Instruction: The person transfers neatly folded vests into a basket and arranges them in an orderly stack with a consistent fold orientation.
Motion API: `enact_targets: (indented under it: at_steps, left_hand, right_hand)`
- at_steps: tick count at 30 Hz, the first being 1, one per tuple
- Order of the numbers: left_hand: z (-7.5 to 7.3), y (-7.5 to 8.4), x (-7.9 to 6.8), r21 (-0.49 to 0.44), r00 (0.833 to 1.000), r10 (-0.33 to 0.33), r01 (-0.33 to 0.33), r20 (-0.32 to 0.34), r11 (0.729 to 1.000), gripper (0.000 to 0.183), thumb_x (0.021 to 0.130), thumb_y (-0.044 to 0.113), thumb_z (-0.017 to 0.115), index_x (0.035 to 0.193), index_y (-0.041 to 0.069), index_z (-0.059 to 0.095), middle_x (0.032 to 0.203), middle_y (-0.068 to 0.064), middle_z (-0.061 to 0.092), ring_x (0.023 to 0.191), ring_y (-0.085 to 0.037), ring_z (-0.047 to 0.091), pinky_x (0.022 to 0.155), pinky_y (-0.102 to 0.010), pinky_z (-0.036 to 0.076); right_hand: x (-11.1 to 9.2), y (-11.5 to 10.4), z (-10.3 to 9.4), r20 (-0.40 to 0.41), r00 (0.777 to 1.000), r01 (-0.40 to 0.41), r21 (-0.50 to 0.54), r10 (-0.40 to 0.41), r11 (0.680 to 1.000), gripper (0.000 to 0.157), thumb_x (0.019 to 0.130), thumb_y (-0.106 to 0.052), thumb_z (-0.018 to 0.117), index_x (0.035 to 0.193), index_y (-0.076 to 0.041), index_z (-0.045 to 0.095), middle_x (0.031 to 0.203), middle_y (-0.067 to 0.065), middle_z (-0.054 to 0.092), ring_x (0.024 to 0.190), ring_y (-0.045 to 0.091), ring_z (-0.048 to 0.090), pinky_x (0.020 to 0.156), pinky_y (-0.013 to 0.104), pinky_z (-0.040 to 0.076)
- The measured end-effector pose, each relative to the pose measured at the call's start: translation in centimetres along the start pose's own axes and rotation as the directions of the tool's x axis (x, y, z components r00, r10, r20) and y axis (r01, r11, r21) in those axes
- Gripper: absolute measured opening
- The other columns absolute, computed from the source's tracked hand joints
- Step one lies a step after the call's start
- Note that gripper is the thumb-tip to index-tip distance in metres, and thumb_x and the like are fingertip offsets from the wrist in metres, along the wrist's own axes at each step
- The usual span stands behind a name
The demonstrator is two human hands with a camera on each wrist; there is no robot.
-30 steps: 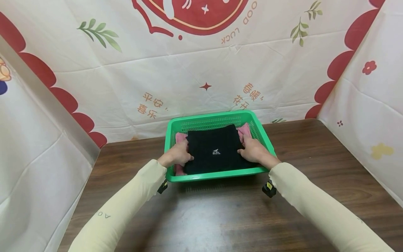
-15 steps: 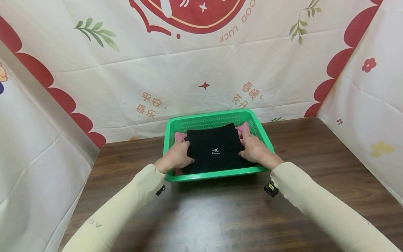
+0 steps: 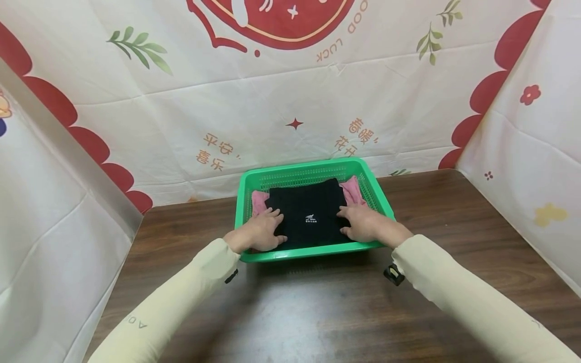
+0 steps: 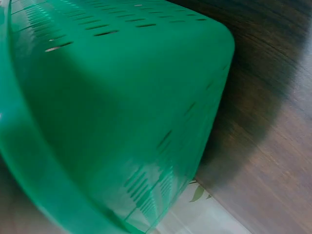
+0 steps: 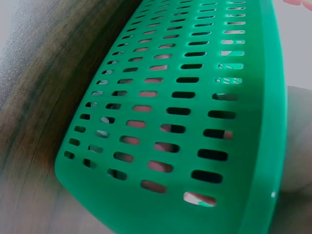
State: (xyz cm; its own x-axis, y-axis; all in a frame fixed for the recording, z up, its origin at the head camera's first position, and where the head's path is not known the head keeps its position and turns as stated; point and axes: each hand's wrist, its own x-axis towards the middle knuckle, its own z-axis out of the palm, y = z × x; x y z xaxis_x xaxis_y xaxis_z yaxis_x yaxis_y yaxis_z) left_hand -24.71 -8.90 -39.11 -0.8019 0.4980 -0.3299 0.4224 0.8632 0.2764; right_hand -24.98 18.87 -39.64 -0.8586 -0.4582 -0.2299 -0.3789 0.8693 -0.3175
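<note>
A folded black garment [image 3: 308, 201] with a small white logo lies in a green plastic basket [image 3: 313, 252]. Pink cloth [image 3: 351, 192] shows from under it on both sides. My left hand [image 3: 260, 233] rests on the garment's left edge, fingers spread. On the opposite edge lies my right hand [image 3: 363, 224], its fingers extended over the black fabric. Both wrists cross the basket's near rim. The left wrist view is filled by the basket's outer corner [image 4: 126, 87], the right wrist view by its slotted wall [image 5: 190, 122]; the basket mostly hides the hands there.
The basket stands at the back of a brown wooden table [image 3: 308, 312], close to a white printed curtain [image 3: 263, 101]. More white fabric [image 3: 535, 166] rises along the right side, and a curtain [image 3: 50, 217] hangs at the left.
Both hands have let go of the sides of the garment and pink cloth and moved inward onto the top of the black garment. The basket stays in place.
</note>
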Motion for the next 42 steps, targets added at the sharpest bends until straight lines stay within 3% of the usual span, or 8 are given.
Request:
enact_targets:
  at_steps: [7, 14, 20, 31, 42]
  left_hand:
    - [0.5, -0.1, -0.1, 0.021, 0.999, -0.03, 0.029, 0.029, 0.999, 0.067, 0.102, 0.042, 0.051, 0.154, 0.003, 0.031, 0.163, -0.013, 0.023, 0.152, -0.031, 0.014, 0.121, -0.053, 0.014]
    - [1.0, -0.6, -0.3, 0.005, 0.999, -0.029, 0.029, -0.017, 1.0, 0.066, 0.101, 0.041, 0.053, 0.151, 0.002, 0.037, 0.161, -0.013, 0.027, 0.151, -0.03, 0.02, 0.121, -0.051, 0.018]
    - [1.3, -0.6, -0.3, 0.013, 0.999, -0.021, 0.021, -0.039, 1.0, 0.063, 0.101, 0.04, 0.053, 0.149, 0.001, 0.041, 0.159, -0.014, 0.031, 0.149, -0.03, 0.025, 0.12, -0.053, 0.019]
    - [1.5, -0.6, -0.5, 0.011, 1.0, -0.028, 0.028, -0.013, 1.0, 0.061, 0.102, 0.041, 0.05, 0.15, 0.003, 0.041, 0.159, -0.014, 0.032, 0.149, -0.03, 0.025, 0.12, -0.053, 0.018]
    - [1.5, -0.6, -0.6, -0.022, 0.999, -0.026, 0.025, -0.034, 0.999, 0.06, 0.102, 0.041, 0.051, 0.148, 0.005, 0.043, 0.159, -0.014, 0.033, 0.149, -0.03, 0.026, 0.121, -0.053, 0.017]
  right_hand:
    - [-0.1, 0.6, 0.6, 0.026, 1.0, 0.002, 0.002, -0.002, 1.0, 0.049, 0.101, -0.021, 0.055, 0.14, 0.008, 0.048, 0.152, 0.029, 0.037, 0.142, 0.047, 0.031, 0.115, 0.059, 0.025]
    - [0.1, 0.9, 1.2, 0.029, 0.999, -0.032, 0.067, 0.03, 0.997, 0.052, 0.101, -0.023, 0.052, 0.143, 0.007, 0.045, 0.154, 0.027, 0.034, 0.144, 0.047, 0.026, 0.115, 0.06, 0.024]
    - [-0.1, 1.1, 1.5, -0.013, 0.999, -0.031, 0.107, 0.033, 0.994, 0.05, 0.101, -0.021, 0.052, 0.142, 0.007, 0.047, 0.153, 0.027, 0.036, 0.143, 0.046, 0.029, 0.114, 0.06, 0.025]
    - [0.0, 1.4, 1.7, -0.007, 1.0, -0.026, 0.095, 0.027, 0.995, 0.049, 0.101, -0.021, 0.052, 0.141, 0.005, 0.049, 0.153, 0.025, 0.037, 0.143, 0.046, 0.029, 0.115, 0.061, 0.024]
    - [0.0, 1.5, 1.7, -0.018, 1.0, -0.02, 0.097, 0.022, 0.995, 0.048, 0.101, -0.02, 0.052, 0.141, 0.005, 0.049, 0.153, 0.025, 0.038, 0.143, 0.045, 0.03, 0.114, 0.06, 0.025]
